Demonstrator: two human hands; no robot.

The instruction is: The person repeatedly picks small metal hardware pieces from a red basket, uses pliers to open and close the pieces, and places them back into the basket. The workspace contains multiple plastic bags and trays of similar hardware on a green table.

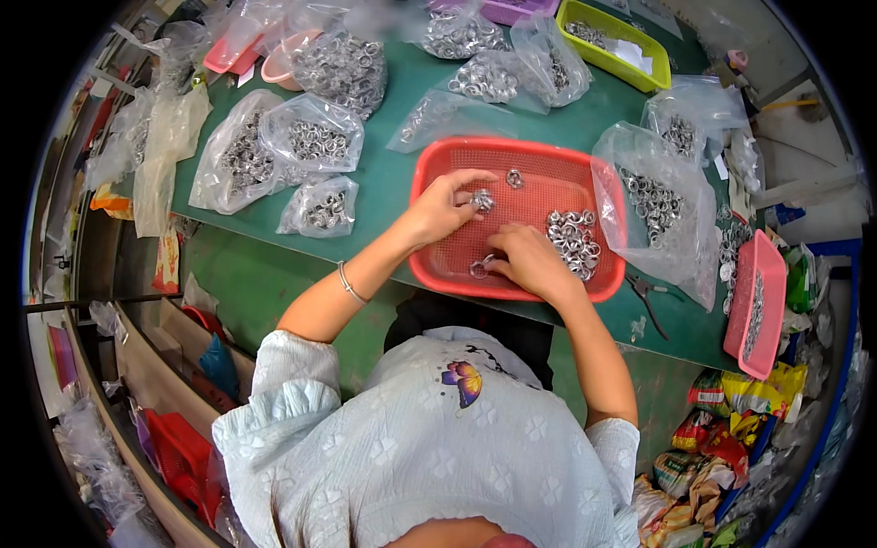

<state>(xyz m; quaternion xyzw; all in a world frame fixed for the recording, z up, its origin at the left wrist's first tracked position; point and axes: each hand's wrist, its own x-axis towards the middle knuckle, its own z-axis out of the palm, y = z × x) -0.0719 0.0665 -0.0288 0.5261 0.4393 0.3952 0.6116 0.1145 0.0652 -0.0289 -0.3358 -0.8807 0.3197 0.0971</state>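
Observation:
A red plastic basket [427,265] with a mesh floor sits in front of me on the green table. Inside its left half, my left hand [446,208] curls its fingers around a small cluster of silvery metal rings [482,200]. My right hand [528,259] is low in the basket, with thumb and fingers closed on a metal ring [479,268] at their tips. A small group of rings [515,179] lies apart near the far side. To the right of my right hand, a larger pile of rings [575,239] rests on the mesh.
Clear bags of metal rings [315,142] lie at the left, and another bag [653,201] overlaps the basket's right rim. Pliers [647,297] lie near the table's front edge. A pink basket [756,306] stands far right, and a yellow-green basket [617,46] at the back.

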